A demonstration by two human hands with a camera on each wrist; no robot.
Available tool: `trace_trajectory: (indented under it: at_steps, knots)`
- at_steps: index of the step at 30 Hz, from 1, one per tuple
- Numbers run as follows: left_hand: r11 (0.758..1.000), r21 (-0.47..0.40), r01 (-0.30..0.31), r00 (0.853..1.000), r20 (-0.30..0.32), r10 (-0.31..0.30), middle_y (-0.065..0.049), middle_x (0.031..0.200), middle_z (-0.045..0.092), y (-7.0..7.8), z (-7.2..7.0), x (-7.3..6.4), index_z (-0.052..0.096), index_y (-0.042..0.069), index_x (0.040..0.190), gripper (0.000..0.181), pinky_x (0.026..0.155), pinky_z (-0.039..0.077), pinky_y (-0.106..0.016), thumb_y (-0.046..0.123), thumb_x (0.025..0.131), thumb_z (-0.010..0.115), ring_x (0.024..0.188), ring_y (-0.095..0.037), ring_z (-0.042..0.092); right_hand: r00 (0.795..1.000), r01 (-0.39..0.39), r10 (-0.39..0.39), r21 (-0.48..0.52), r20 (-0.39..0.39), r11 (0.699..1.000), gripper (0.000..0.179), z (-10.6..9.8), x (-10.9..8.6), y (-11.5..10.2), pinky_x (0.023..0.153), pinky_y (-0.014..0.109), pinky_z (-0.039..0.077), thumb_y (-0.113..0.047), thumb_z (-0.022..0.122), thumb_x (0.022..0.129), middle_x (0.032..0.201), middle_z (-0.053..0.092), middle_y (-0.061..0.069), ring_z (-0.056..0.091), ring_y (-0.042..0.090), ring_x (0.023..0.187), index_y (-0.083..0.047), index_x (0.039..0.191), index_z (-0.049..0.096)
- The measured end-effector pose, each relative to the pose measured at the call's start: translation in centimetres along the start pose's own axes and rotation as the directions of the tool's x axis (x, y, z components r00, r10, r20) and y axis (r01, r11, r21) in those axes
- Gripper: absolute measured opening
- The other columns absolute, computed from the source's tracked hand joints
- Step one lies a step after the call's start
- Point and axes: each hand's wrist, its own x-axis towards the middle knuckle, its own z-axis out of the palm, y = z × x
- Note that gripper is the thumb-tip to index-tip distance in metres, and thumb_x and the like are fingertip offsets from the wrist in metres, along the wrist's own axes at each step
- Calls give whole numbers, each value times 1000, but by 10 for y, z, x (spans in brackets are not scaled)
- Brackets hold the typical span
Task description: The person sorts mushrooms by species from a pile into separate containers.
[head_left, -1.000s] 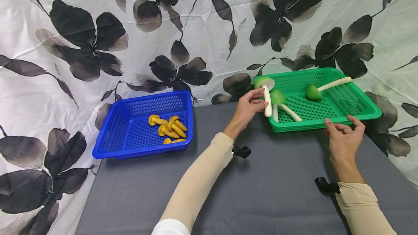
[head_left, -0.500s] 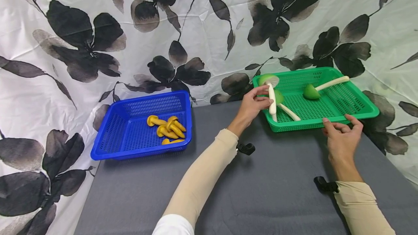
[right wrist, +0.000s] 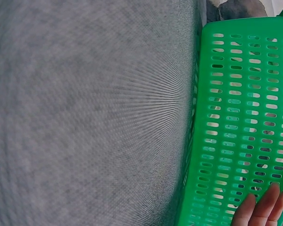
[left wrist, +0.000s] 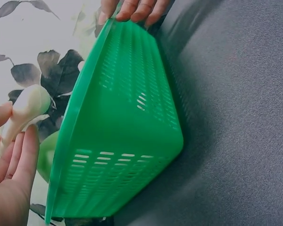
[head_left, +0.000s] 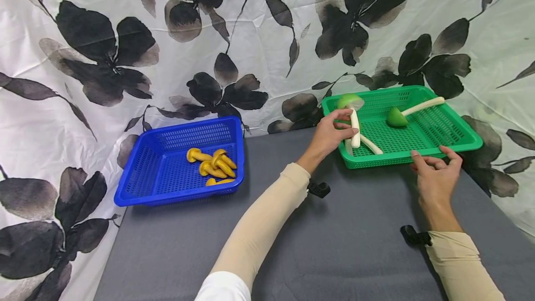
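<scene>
In the head view my left hand (head_left: 330,133) pinches a toy mushroom (head_left: 355,127) by its white stem, its green cap upward, over the left end of the green basket (head_left: 384,158). Another mushroom stem (head_left: 371,145) lies in the basket just behind it, its cap hidden by my hand. Farther right, a green-capped mushroom (head_left: 398,118) leans its stem on the back rim. My right hand (head_left: 438,180) holds the basket's front rim. In the right wrist view its fingers (right wrist: 262,209) lie against the perforated outer wall.
At the left stands a blue basket (head_left: 179,194) with several yellow toy mushrooms (head_left: 215,164) at its right side. Both baskets are on a grey cloth-covered table (head_left: 334,245). A white curtain (head_left: 267,8) with dark flowers hangs behind.
My left hand has moved a little to the right with the mushroom, which now covers the cap of the one behind. The right hand has stayed at the rim.
</scene>
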Motion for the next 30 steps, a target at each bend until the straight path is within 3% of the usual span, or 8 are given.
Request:
trace_trajectory:
  at_steps: [7, 15, 20, 25, 30]
  knots:
    - [997, 82, -14, 1000, 16, 13, -4, 124, 65, 2, 7, -3, 60, 20, 139, 54, 74, 57, -18, 15, 89, 81, 92, -2, 66, 1000, 2, -2, 7, 0, 1000, 73, 0, -1, 3, 60, 15, 55, -13, 84, 83, 86, 64, 0, 65, 9, 62, -23, 140, 39]
    - [977, 211, -30, 1000, 0, 31, 5, 121, 67, 5, 10, -3, 66, 21, 132, 43, 76, 54, -15, 16, 91, 79, 103, -6, 66, 1000, 5, -5, 2, 1, 1000, 73, 0, -3, 5, 60, 15, 55, -14, 84, 83, 85, 64, 0, 65, 9, 62, -22, 139, 39]
    - [968, 246, -37, 999, 8, 37, 10, 118, 68, 5, 11, -4, 70, 20, 127, 36, 77, 53, -15, 18, 93, 77, 107, -8, 65, 1000, 11, -11, 14, 2, 1000, 73, 0, -3, 7, 60, 15, 55, -12, 84, 83, 85, 64, 1, 64, 10, 61, -21, 139, 40]
    - [973, 226, -50, 998, 39, 42, 10, 119, 69, 4, 10, -5, 68, 22, 131, 37, 79, 53, -15, 20, 95, 75, 104, -2, 63, 1000, 21, -21, 24, 1, 999, 72, 0, -2, 9, 59, 15, 56, -11, 85, 82, 84, 64, 1, 64, 10, 60, -21, 138, 40]
    - [993, 109, -45, 998, 59, 39, 4, 120, 69, 0, 6, -9, 67, 23, 131, 37, 75, 58, -21, 17, 95, 74, 98, 1, 63, 1000, 25, -25, 55, -3, 998, 72, -3, -1, 9, 59, 16, 56, -10, 85, 82, 84, 64, 1, 65, 11, 59, -20, 137, 40]
